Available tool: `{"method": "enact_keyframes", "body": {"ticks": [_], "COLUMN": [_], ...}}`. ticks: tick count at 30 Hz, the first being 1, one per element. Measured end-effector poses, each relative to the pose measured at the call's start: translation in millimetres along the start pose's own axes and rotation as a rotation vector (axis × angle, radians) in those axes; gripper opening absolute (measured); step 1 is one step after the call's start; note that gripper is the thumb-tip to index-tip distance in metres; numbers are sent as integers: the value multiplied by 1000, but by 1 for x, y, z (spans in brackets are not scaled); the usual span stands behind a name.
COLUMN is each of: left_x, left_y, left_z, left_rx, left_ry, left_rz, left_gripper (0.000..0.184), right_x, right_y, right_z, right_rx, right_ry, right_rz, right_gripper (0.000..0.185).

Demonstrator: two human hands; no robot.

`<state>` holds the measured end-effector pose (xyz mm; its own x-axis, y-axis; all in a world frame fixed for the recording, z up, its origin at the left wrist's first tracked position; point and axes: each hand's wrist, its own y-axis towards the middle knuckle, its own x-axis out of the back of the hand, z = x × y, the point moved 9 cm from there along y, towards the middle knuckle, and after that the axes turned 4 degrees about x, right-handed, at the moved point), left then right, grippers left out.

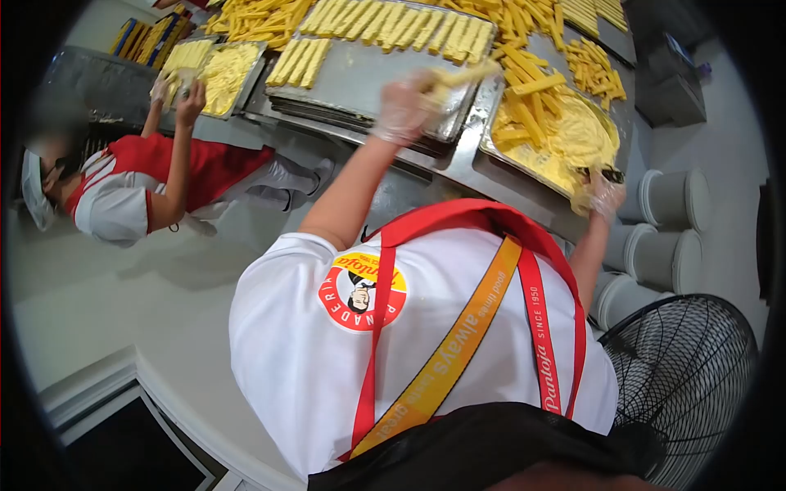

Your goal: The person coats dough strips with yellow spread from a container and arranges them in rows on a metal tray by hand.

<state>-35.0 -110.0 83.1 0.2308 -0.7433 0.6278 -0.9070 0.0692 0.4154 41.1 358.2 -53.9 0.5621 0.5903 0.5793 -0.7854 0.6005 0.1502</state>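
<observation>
My left hand [407, 105], in a clear plastic glove and blurred by motion, is closed on a pale-yellow coated bread stick [468, 75]. It is above a metal tray [368, 74] with rows of coated sticks [393, 23]. My right hand [604, 195], also gloved, is closed on a dark-handled spreading tool [602, 174] at the near right corner of another tray [524, 176]. The tool's blade cannot be made out. That tray holds yellow cream [577, 139] with plain yellow sticks [524, 94] lying partly in it.
At left, a co-worker in a red apron [184, 168] handles sticks at another cream tray [233, 78]. Piles of plain sticks [254, 18] lie farther back. White buckets [667, 254] stand at right, above a black fan [684, 368] close to my right side.
</observation>
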Motion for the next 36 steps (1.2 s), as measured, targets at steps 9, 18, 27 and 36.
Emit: {"method": "enact_keyframes", "body": {"ticks": [9, 18, 27, 36], "left_x": [150, 133, 13, -166], "left_y": [-22, -17, 1, -7], "left_z": [160, 182, -8, -101], "left_rx": [53, 95, -298, -770], "left_ry": [498, 728, 395, 308], "left_rz": [-524, -426, -155, 335], "left_gripper": [21, 20, 34, 25], "right_x": [7, -8, 7, -32], "right_y": [-7, -64, 0, -18], "right_z": [22, 137, 91, 109], "right_rx": [82, 411, 246, 241], "right_ry": [51, -258, -289, -6], "right_rz": [-6, 116, 61, 443], "right_gripper": [31, 20, 28, 25]}}
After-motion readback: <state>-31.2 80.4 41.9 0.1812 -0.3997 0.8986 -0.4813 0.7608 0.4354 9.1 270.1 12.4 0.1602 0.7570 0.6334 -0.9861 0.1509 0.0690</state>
